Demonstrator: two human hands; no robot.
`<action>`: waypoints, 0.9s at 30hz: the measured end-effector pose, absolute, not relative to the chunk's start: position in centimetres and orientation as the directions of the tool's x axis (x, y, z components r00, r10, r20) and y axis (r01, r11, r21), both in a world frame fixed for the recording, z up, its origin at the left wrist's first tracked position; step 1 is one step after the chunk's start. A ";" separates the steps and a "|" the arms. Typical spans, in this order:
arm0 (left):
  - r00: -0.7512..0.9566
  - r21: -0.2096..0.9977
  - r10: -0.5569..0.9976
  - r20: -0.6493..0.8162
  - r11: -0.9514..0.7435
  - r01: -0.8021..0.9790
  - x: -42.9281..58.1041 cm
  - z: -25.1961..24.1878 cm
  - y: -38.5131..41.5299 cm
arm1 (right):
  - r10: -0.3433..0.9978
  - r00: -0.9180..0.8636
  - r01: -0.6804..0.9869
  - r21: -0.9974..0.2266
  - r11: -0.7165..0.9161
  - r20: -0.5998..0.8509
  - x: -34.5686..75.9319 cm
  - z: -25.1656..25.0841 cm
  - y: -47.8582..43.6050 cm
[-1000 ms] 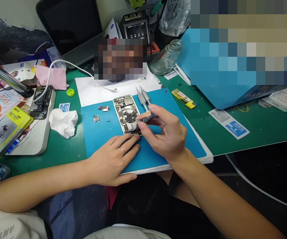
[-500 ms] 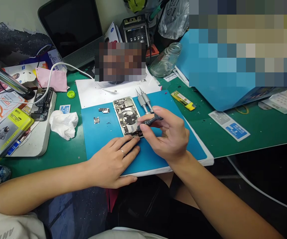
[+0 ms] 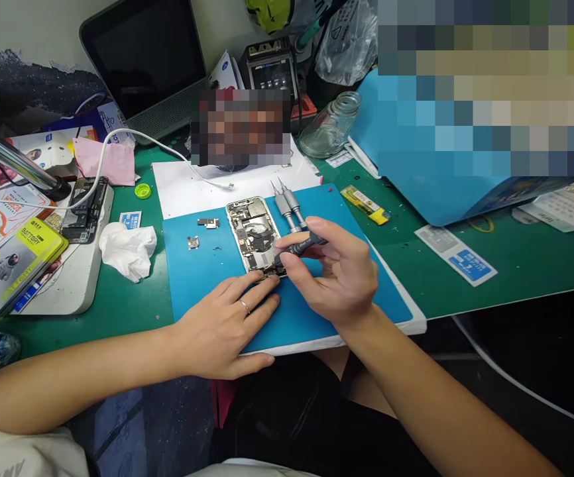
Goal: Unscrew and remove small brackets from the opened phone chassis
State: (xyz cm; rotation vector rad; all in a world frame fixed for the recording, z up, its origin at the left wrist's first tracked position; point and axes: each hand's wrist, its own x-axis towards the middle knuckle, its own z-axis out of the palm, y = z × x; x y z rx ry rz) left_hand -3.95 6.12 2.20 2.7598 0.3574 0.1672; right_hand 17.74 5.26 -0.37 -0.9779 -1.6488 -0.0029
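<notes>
An opened phone (image 3: 250, 230) with its insides bared lies on a blue work mat (image 3: 207, 265). My right hand (image 3: 339, 271) is closed on a dark screwdriver (image 3: 301, 246), whose tip meets the phone's near end. My left hand (image 3: 227, 318) lies flat on the mat, fingers stretched out, fingertips touching the phone's near edge; a ring sits on one finger. Two grey screwdrivers (image 3: 288, 205) lie on the mat just right of the phone. Two small metal parts (image 3: 208, 222) (image 3: 193, 243) rest on the mat to the left.
A crumpled white tissue (image 3: 128, 248) and another opened phone (image 3: 84, 207) on a white block lie at the left. A glass jar (image 3: 331, 123), a yellow tool (image 3: 366, 202), a dark screen (image 3: 148, 59) and a white cable (image 3: 168, 149) stand behind. A blue box (image 3: 446, 192) sits at the right.
The right hand has tilted the screwdriver slightly and shifted a little; the left hand stays put on the mat. The view has drifted a bit.
</notes>
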 end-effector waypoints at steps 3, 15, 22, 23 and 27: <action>0.961 0.352 0.267 0.076 -0.908 0.225 -3.9 2.2 6.1 | 0.603 0.024 0.582 -0.501 0.640 0.797 17.7 -0.2 5.3; 0.963 0.316 0.263 0.065 -0.921 0.230 -3.9 2.3 6.1 | 0.652 0.107 0.514 -0.603 0.610 0.751 17.6 -0.3 5.4; 0.961 0.309 0.270 0.063 -0.921 0.238 -3.9 2.3 6.0 | 0.707 0.178 0.439 -0.698 0.566 0.685 17.7 -0.2 5.4; 0.960 0.308 0.273 0.066 -0.921 0.241 -3.9 2.2 6.0 | 0.711 0.182 0.428 -0.706 0.564 0.679 17.7 -0.2 5.4; 0.960 0.312 0.276 0.048 -0.917 0.248 -4.0 2.2 6.1 | 0.731 0.174 0.435 -0.717 0.544 0.660 17.7 -0.1 5.4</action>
